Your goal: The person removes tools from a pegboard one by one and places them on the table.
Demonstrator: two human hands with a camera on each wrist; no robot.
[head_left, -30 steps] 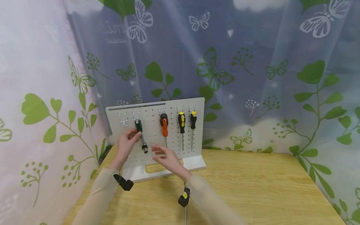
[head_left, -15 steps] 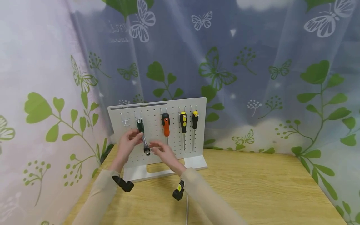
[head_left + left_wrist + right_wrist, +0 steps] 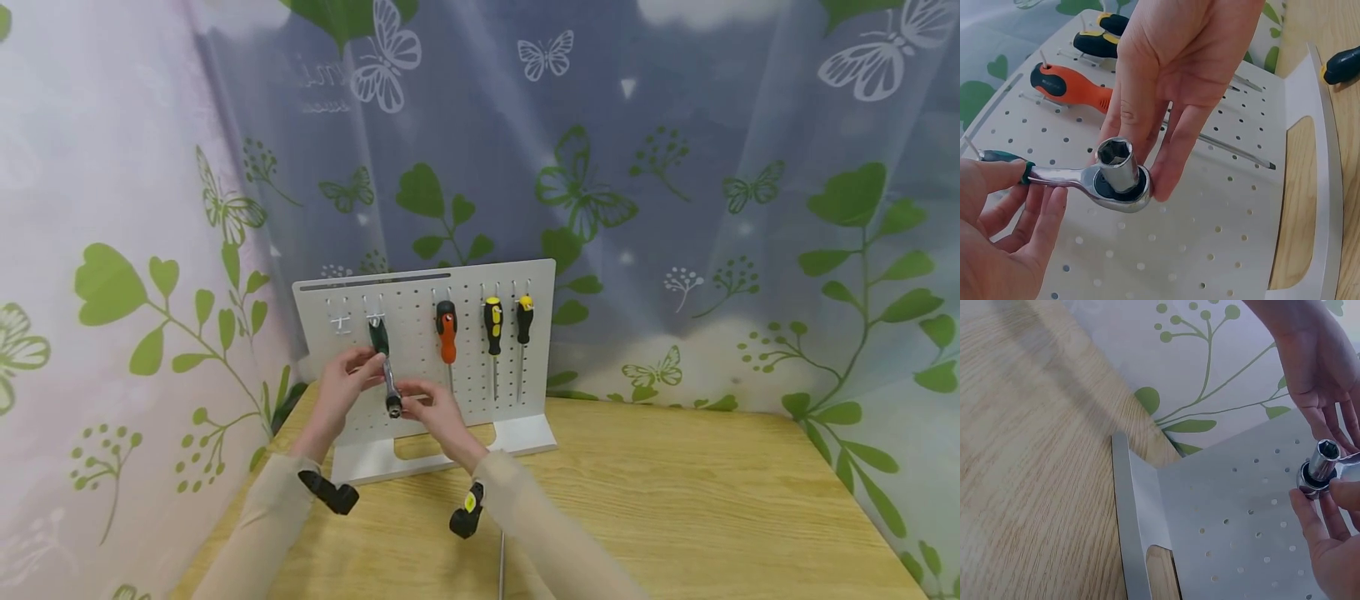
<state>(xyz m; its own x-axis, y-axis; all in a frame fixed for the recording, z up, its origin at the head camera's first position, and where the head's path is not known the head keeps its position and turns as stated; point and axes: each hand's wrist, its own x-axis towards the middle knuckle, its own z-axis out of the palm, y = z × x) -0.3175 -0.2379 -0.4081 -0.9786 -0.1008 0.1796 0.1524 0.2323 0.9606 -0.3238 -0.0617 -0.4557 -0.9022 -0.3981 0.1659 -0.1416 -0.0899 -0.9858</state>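
Note:
A ratchet wrench with a dark green handle hangs at the left of the white pegboard, its handle end at a wire hook. My left hand pinches it between thumb and fingers where the handle meets the metal shaft. At the lower end, my right hand holds the round ratchet head, thumb on one side and fingers on the other. A shiny hex socket on the head faces outward in the left wrist view.
An orange-and-black screwdriver and two black-and-yellow screwdrivers, one long and one slimmer, hang farther right. A wire hook sits at far left. A metal shaft lies on the wooden table by my right sleeve.
My right hand has moved left and taken hold of the ratchet head. My left hand keeps its grip; the wrench's lower end has swung slightly.

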